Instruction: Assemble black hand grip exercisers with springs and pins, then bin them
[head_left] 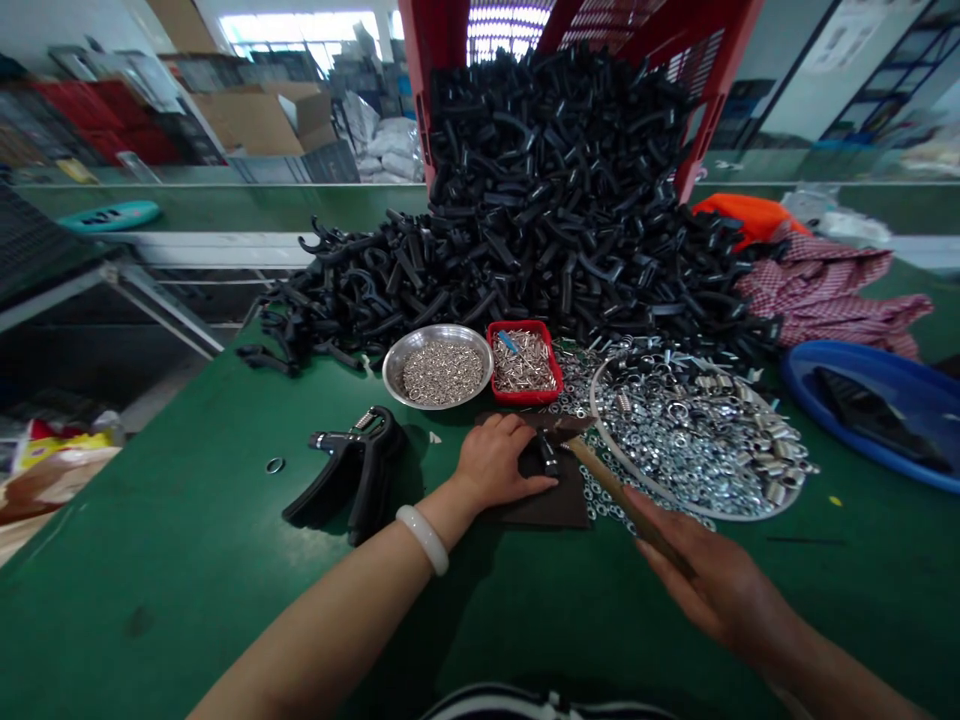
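My left hand (501,462) rests on a dark mat (555,512), its fingers closed round a small black part with metal (550,456). In my right hand (694,565) is the wooden handle of a hammer (626,500); the hammer's head is by the small part, slightly blurred. A black hand grip with a spring (360,470) lies left of my left hand. Behind the mat are a metal bowl of tiny parts (439,402) and a red tray of pins (558,385).
Black plastic handles (517,230) are heaped across the back, spilling from a red crate (416,80). On the right are a round tray of nuts and springs (675,505), a blue tray (885,455) holding a dark flat object, and checked cloth (825,285). A ring (275,465) lies left.
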